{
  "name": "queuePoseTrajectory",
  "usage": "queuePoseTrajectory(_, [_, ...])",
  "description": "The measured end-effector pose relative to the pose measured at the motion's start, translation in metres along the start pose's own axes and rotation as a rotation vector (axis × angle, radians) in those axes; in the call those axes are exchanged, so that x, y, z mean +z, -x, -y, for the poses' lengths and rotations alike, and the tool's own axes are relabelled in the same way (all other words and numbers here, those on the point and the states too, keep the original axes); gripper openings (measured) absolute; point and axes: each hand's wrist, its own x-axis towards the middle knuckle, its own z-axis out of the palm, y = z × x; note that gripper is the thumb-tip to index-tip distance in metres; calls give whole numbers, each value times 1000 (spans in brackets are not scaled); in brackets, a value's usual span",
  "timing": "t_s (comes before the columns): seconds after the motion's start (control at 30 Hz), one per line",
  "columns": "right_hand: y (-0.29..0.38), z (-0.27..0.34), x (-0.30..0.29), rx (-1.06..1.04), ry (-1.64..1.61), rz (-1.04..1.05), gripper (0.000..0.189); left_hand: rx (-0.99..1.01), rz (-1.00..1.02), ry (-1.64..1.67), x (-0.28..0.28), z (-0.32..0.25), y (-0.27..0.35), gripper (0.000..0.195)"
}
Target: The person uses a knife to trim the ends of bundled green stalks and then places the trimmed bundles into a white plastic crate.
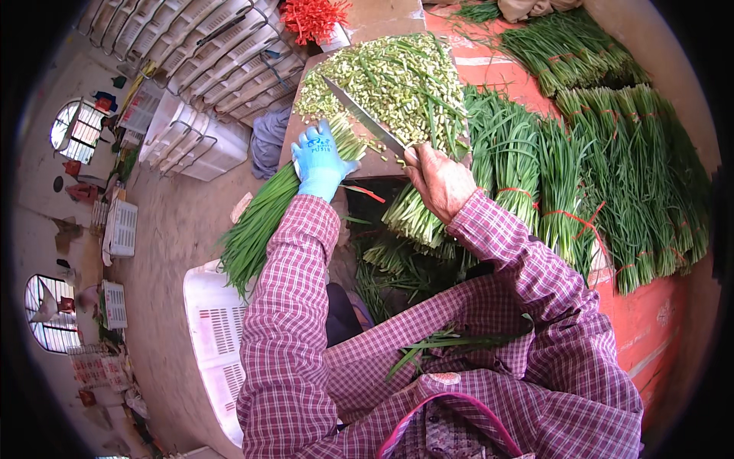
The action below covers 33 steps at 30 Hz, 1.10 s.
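My left hand (319, 155), in a light blue work glove, is closed around a bunch of long green chives (258, 224) near its pale stem ends, at the left edge of a cutting board (381, 166). The green leaves hang down past the board beside my forearm. My bare right hand (438, 178) grips the handle of a long knife (367, 119). The blade points up and left, across the board, to the right of the held stems. A heap of chopped pale stem pieces (395, 86) covers much of the board.
Tied chive bundles (516, 166) lie to the right on a red surface (648, 327). Red ties (315, 20) are piled beyond the board. White plastic crates (200, 143) are stacked at upper left; another crate (215, 333) stands by my left forearm. A grey cloth (269, 140) lies near the board.
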Motion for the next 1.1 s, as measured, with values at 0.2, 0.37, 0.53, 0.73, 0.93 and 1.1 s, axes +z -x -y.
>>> queuePoseTrajectory(0.2, [3,13,7,38,33,46,25,-36,60,17,0,0,-4,91])
queuePoseTrajectory(0.37, [4,12,12,42,49,85,28,-44,70,19,-2,-2,-4,87])
queuePoseTrajectory(0.53, [-5,4,13,85,66,173,30,-31,46,16,0,-2,-3,86])
queuePoseTrajectory(0.73, [-29,8,4,45,55,255,31,-9,55,1,5,2,-4,85])
queuePoseTrajectory(0.93, [-53,-2,23,65,-27,325,30,-1,113,61,7,2,-9,82])
queuePoseTrajectory(1.1, [-76,17,68,202,83,330,31,14,-40,75,19,8,-6,74])
